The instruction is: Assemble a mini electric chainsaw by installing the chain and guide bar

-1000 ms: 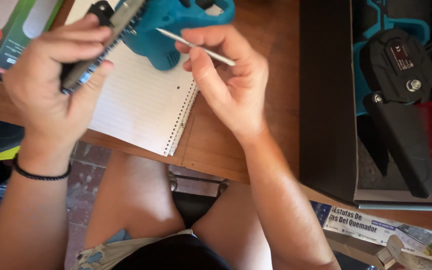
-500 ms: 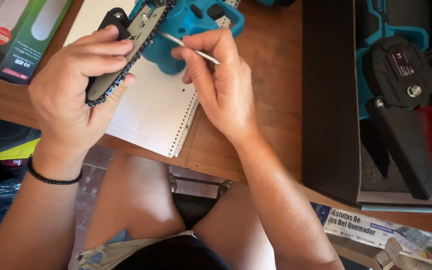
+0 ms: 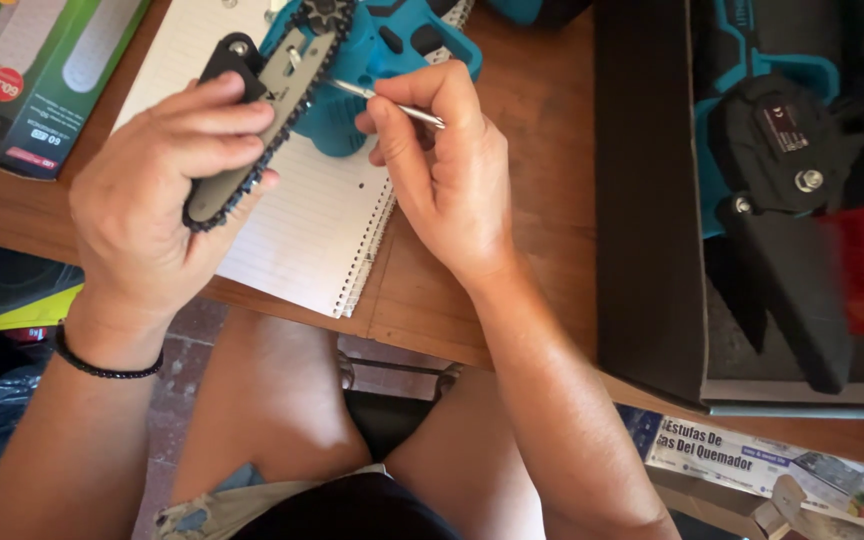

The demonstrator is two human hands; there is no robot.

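My left hand (image 3: 157, 195) grips the chain bar (image 3: 252, 120) of a small teal chainsaw (image 3: 382, 60), fingers wrapped over the bar and its chain. The saw body lies on an open spiral notebook (image 3: 302, 230). My right hand (image 3: 442, 170) pinches a thin silver tool (image 3: 397, 103) like a pen, its tip against the saw beside the bar's base. A dark bracelet circles my left wrist.
A wooden table (image 3: 542, 200) holds a black case (image 3: 652, 240) at right with a second teal and black chainsaw (image 3: 782, 170) inside. A green box (image 3: 32, 80) sits at the far left. My bare knees show below the table edge, with papers (image 3: 752, 460) lower right.
The view has shifted down and right. My left hand slid along the chain bar and turned it more upright. The right hand brought the tool's tip in to the saw.
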